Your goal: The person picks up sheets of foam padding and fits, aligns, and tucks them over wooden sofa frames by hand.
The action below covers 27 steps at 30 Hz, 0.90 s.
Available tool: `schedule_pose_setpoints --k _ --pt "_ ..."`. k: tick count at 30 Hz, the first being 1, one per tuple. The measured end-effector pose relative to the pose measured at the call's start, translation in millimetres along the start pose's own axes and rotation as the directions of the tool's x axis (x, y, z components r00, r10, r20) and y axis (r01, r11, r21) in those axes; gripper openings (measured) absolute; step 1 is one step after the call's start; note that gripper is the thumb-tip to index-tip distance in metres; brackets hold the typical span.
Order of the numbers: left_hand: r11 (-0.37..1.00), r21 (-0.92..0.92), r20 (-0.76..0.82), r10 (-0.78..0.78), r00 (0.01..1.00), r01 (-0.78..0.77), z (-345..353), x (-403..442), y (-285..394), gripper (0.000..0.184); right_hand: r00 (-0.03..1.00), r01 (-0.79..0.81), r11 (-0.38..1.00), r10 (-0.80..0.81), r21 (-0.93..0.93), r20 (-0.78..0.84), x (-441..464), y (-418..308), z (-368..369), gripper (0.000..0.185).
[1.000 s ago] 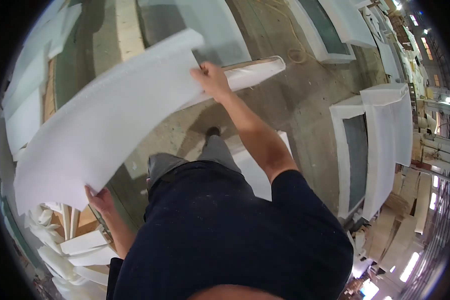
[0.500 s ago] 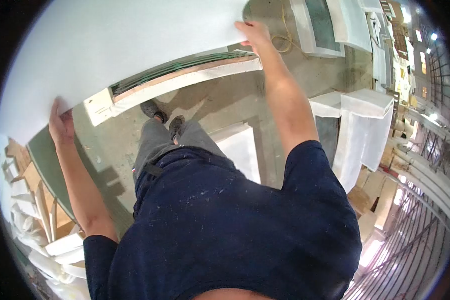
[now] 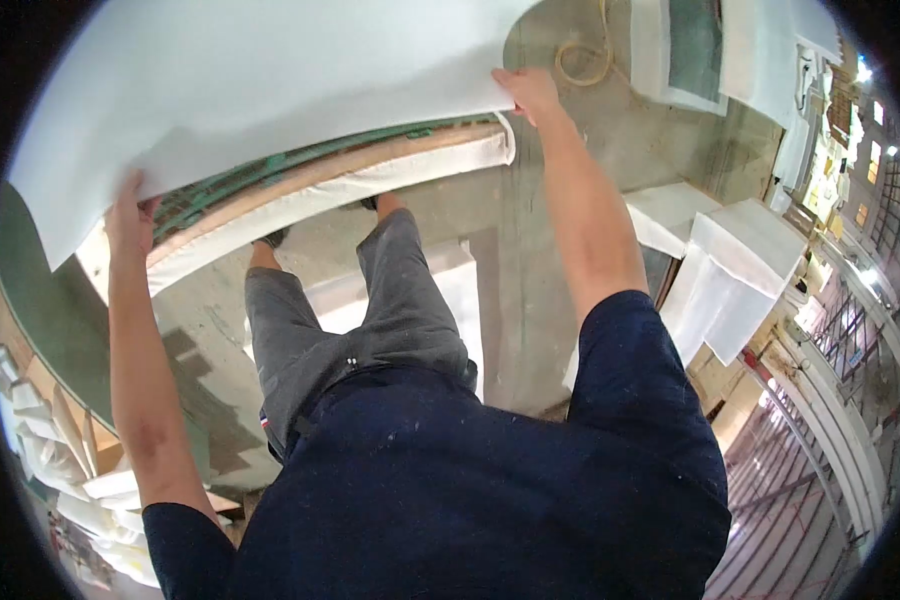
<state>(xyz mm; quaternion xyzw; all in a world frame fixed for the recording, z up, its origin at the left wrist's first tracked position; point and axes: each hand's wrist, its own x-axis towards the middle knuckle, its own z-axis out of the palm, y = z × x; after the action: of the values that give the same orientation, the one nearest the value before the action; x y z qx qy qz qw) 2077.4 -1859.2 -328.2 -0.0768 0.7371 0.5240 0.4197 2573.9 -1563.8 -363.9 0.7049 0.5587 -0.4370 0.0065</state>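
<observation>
Two bare hands, our left hand (image 3: 131,220) and our right hand (image 3: 532,92), grip the near edge of the large white flexible sheet (image 3: 280,70), which spreads over the long wooden-edged frame with green webbing (image 3: 340,180) on the far side.

A loop of pale yellow hose (image 3: 583,83) lies on the scuffed grey floor (image 3: 660,150) ahead of you in the workshop. To your right, a box-shaped white piece (image 3: 745,245) stands beside a second white-covered piece (image 3: 670,215), while a white-bordered frame (image 3: 648,50) with a dark green centre sits farther up the floor. White scraps (image 3: 45,450) crowd together at your far left near brown wooden strips (image 3: 70,400). Bright lamps (image 3: 863,70) shine at your far right, above long pale beams (image 3: 830,400).
</observation>
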Motion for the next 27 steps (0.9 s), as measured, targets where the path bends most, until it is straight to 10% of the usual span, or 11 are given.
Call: schedule_pose_setpoints --k 16,27 --pt "0.962 0.228 0.005 -0.155 0.988 0.150 30.0 64.9 -104.2 0.036 0.976 -0.145 0.903 0.198 -0.404 0.092 72.2 116.0 35.8 0.031" --pt "0.972 0.202 0.034 -0.130 0.991 0.120 37.8 78.3 -92.1 0.036 0.999 -0.019 0.779 -0.015 -0.627 -0.050 85.3 95.4 42.9 0.038"
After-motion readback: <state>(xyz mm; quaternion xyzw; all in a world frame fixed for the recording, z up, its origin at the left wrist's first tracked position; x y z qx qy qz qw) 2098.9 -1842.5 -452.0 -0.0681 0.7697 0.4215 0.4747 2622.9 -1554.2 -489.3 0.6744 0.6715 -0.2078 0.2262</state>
